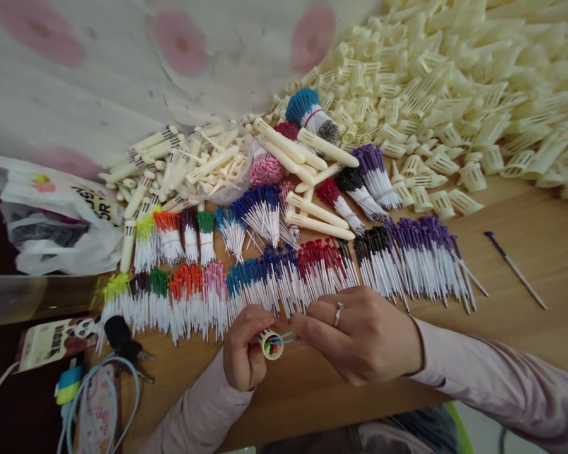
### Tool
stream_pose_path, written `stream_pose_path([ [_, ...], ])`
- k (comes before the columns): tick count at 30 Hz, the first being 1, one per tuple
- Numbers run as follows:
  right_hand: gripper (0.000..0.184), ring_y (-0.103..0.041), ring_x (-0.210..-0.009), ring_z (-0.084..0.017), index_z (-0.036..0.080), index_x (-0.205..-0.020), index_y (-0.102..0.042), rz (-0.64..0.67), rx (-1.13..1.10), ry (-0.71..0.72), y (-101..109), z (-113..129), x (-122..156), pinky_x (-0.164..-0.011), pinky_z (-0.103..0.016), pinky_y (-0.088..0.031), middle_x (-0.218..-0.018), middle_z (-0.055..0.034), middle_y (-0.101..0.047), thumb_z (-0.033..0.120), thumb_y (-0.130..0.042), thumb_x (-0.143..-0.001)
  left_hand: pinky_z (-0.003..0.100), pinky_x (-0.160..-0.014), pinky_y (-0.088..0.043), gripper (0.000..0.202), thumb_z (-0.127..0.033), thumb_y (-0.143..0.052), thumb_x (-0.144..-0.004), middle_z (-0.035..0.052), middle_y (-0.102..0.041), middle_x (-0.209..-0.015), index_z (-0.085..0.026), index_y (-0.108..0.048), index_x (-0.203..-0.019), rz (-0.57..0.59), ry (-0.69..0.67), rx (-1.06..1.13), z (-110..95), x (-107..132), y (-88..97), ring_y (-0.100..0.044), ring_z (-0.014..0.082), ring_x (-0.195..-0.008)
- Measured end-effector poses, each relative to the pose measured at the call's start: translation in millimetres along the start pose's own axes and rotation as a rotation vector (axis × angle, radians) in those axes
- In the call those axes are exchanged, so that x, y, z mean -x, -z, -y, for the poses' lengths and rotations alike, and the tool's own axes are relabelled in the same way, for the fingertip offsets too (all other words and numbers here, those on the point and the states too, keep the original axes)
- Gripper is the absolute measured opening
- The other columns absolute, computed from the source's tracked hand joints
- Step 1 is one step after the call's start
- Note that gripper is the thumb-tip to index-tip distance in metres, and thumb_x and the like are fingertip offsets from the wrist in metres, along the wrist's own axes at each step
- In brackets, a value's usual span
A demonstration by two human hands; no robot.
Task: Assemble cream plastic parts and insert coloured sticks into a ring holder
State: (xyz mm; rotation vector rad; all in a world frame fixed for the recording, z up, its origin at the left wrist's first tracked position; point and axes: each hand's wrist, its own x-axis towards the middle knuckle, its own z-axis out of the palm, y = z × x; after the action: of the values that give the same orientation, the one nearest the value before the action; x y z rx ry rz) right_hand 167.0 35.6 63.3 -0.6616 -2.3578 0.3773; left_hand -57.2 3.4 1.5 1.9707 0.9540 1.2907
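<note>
My left hand [245, 348] is closed around a cream pen barrel [271, 345], its open slotted end facing me. Several coloured ends, green, red, orange and yellow among them, show inside that opening. My right hand [360, 334], with a ring on one finger, is closed just right of the barrel. A thin light-blue piece [289, 338] runs from the barrel's mouth to its fingertips; its kind is unclear. Beyond both hands lies a long row of pen refills, white with coloured heads: yellow, green, orange [185, 296], pink, blue, red, black and purple [423, 258].
Bundled refills [312, 116] and finished-looking cream pens [317, 217] lie behind the row. A large heap of cream plastic parts [445, 94] fills the back right. One blue-headed refill [515, 270] lies alone at right. Keys [132, 353], a cable [135, 391] and a plastic bag [61, 221] are at left.
</note>
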Motion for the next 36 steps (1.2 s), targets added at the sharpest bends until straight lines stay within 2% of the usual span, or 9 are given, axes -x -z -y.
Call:
stream_pose_path([
  [12, 0.025, -0.045, -0.052, -0.013, 0.01, -0.096, -0.059, -0.01, 0.024, 0.054, 0.9, 1.8, -1.8, -0.043, -0.029, -0.029, -0.064, 0.0005, -0.055, 0.01, -0.034, -0.093, 0.038, -0.072, -0.049, 0.03, -0.034, -0.04, -0.098, 0.0063, -0.066, -0.083, -0.017, -0.058, -0.115, 0.033, -0.093, -0.068, -4.5, -8.5, 2.5, -0.06, 0.0193, -0.074],
  [15, 0.023, -0.042, -0.051, -0.013, 0.01, -0.096, -0.059, -0.001, 0.018, 0.044, 0.9, 1.8, -0.7, -0.043, -0.029, -0.028, -0.063, 0.0012, -0.052, 0.01, -0.037, -0.091, 0.038, -0.072, -0.05, 0.022, -0.031, -0.046, -0.095, 0.0048, -0.065, -0.081, -0.018, -0.06, -0.106, -0.038, -0.117, -0.184, -7.9, -14.7, 3.3, -0.06, 0.0182, -0.071],
  [18, 0.02, -0.039, -0.05, -0.013, 0.012, -0.089, -0.059, -0.013, 0.001, 0.002, 0.2, 1.5, 0.7, -0.043, -0.029, -0.027, -0.062, 0.0017, -0.049, 0.01, -0.04, -0.088, 0.035, -0.067, -0.05, 0.011, -0.025, -0.055, -0.089, 0.0034, -0.063, -0.08, -0.019, -0.059, -0.097, -0.174, -0.14, -0.249, -9.9, -20.5, 2.3, -0.059, 0.017, -0.069],
  [22, 0.021, -0.039, -0.051, -0.014, 0.011, -0.09, -0.06, -0.001, -0.034, -0.025, -0.7, 1.5, 1.6, -0.044, -0.029, -0.029, -0.063, 0.0015, -0.048, 0.009, -0.04, -0.087, 0.035, -0.066, -0.05, 0.01, -0.024, -0.058, -0.086, 0.0031, -0.061, -0.081, -0.019, -0.056, -0.094, -0.286, -0.152, -0.25, -8.2, -21.7, 0.1, -0.057, 0.0175, -0.071],
  [31, 0.016, -0.043, -0.052, -0.013, 0.013, -0.086, -0.057, 0.017, 0.051, -0.053, -3.0, 3.4, 0.2, -0.045, -0.028, -0.027, -0.063, 0.0016, -0.05, 0.008, -0.042, -0.087, 0.033, -0.07, -0.051, 0.014, -0.022, -0.061, -0.086, 0.0029, -0.06, -0.087, -0.019, -0.055, -0.098, -0.276, -0.128, -0.369, -7.8, -17.8, 1.2, -0.058, 0.0176, -0.079],
  [36, 0.018, -0.043, -0.049, -0.013, 0.013, -0.086, -0.057, -0.002, 0.049, -0.074, -3.8, 2.7, 0.0, -0.043, -0.028, -0.026, -0.061, 0.0015, -0.049, 0.008, -0.04, -0.088, 0.033, -0.069, -0.05, 0.024, -0.017, -0.062, -0.083, 0.0039, -0.059, -0.09, -0.019, -0.053, -0.104, -0.303, -0.136, -0.373, -6.2, -16.6, 0.4, -0.058, 0.0181, -0.081],
])
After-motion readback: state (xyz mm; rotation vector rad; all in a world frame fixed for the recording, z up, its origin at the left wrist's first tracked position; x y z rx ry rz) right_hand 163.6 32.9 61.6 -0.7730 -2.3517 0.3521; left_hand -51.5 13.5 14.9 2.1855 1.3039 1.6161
